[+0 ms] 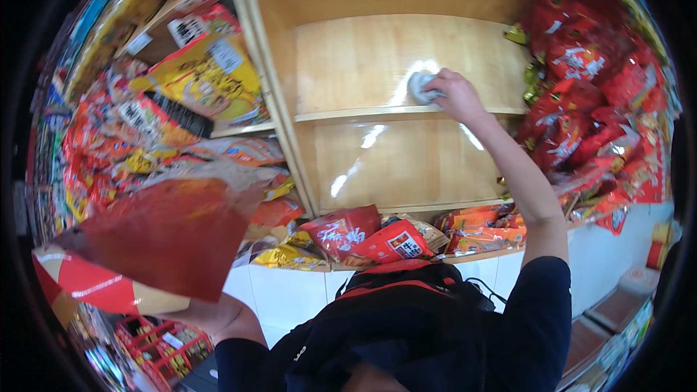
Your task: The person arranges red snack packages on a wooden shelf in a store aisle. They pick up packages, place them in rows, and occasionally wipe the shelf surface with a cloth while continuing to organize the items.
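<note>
My right hand (454, 95) holds a crumpled pale cloth (422, 88) against a wooden shelf board (354, 114), near its front edge. The board has a glossy reflection around the cloth. At the lower left, my left hand (209, 313) is partly hidden beneath a large red packet (174, 234) and a red-and-cream package (98, 283), which it supports. Its fingers are mostly out of sight, and the packet looks blurred. Another wooden shelf board (403, 163) lies below the first.
Yellow and red snack bags (212, 76) fill shelves at the left. Red snack bags (577, 65) crowd the right side. More packets (400, 242) lie in the low row just before my body. A wooden divider (272, 81) stands left of the shelf boards.
</note>
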Available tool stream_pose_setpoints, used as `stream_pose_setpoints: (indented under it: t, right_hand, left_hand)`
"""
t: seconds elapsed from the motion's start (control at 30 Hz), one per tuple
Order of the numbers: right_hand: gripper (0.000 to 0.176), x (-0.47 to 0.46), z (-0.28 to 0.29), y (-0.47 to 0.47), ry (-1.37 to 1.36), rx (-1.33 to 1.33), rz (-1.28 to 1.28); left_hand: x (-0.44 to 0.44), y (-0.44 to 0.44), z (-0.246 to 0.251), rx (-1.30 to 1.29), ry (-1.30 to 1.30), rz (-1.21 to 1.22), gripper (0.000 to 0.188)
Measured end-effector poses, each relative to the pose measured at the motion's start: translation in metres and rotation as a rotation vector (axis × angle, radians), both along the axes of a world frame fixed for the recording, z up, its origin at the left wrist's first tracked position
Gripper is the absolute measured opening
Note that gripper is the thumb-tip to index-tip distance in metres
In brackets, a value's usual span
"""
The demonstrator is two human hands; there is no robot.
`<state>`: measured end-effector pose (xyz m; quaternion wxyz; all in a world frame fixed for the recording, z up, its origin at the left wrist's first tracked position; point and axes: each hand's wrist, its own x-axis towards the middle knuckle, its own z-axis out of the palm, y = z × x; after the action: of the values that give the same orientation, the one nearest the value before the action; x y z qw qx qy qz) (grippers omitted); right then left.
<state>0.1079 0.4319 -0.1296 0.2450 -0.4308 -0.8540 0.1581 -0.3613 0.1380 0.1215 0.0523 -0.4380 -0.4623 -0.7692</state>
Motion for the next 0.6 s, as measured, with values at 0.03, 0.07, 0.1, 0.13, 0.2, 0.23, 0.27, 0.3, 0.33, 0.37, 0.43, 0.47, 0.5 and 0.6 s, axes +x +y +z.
stream_pose_setpoints:
  t: [0.03, 0.07, 0.1, 0.13, 0.2, 0.23, 0.27, 0.3, 0.33, 0.37, 0.43, 0.47, 0.5, 0.6]
  right_hand:
    - [0.034, -0.037, -0.007, 0.002, 0.032, -0.059, 0.044]
    - [0.031, -0.074, -0.011, 0.004, -0.004, 0.015, 0.102]
    - [0.032, -0.108, -0.014, 0.005, -0.029, -0.016, 0.14]
    - [0.032, -0.138, -0.015, 0.008, -0.03, -0.03, 0.213]
    - [0.029, -0.193, -0.014, 0.013, 0.022, 0.094, 0.349]
    - [0.027, -0.211, -0.013, 0.013, -0.006, 0.148, 0.374]
    - [0.025, -0.225, -0.011, 0.013, -0.06, 0.183, 0.383]
    - [0.023, -0.233, -0.008, 0.017, -0.075, 0.249, 0.405]
    - [0.022, -0.232, -0.005, 0.024, -0.13, 0.253, 0.434]
    - [0.022, -0.231, -0.003, 0.032, -0.176, 0.257, 0.342]
    - [0.024, -0.229, 0.003, 0.055, -0.234, 0.27, 0.191]
    - [0.026, -0.23, 0.007, 0.072, -0.166, 0.259, 0.083]
    - [0.027, -0.234, 0.011, 0.088, -0.102, 0.215, -0.018]
    - [0.032, -0.255, 0.002, 0.094, -0.063, 0.21, -0.108]
  left_hand:
    - [0.001, 0.001, 0.001, -0.003, -0.005, 0.0, 0.041]
    - [0.002, 0.002, 0.005, 0.0, -0.005, -0.001, 0.041]
    - [0.004, 0.005, 0.004, -0.002, -0.022, -0.005, 0.041]
    - [0.005, 0.008, 0.007, -0.004, -0.026, -0.008, 0.04]
    - [0.007, 0.016, 0.009, -0.014, -0.034, -0.016, 0.04]
    - [0.008, 0.019, 0.012, -0.02, -0.037, -0.015, 0.04]
    - [0.009, 0.022, 0.013, -0.024, -0.033, -0.017, 0.04]
    - [0.009, 0.024, 0.015, -0.025, -0.032, -0.012, 0.04]
    - [0.01, 0.025, 0.017, -0.027, -0.031, -0.011, 0.04]
    - [0.01, 0.025, 0.018, -0.035, -0.034, -0.011, 0.04]
    - [0.013, 0.024, 0.018, -0.044, -0.037, -0.004, 0.04]
    - [0.014, 0.023, 0.018, -0.049, -0.036, -0.003, 0.04]
    - [0.015, 0.023, 0.018, -0.054, -0.038, -0.001, 0.04]
    - [0.022, 0.023, 0.015, -0.079, -0.039, 0.004, 0.04]
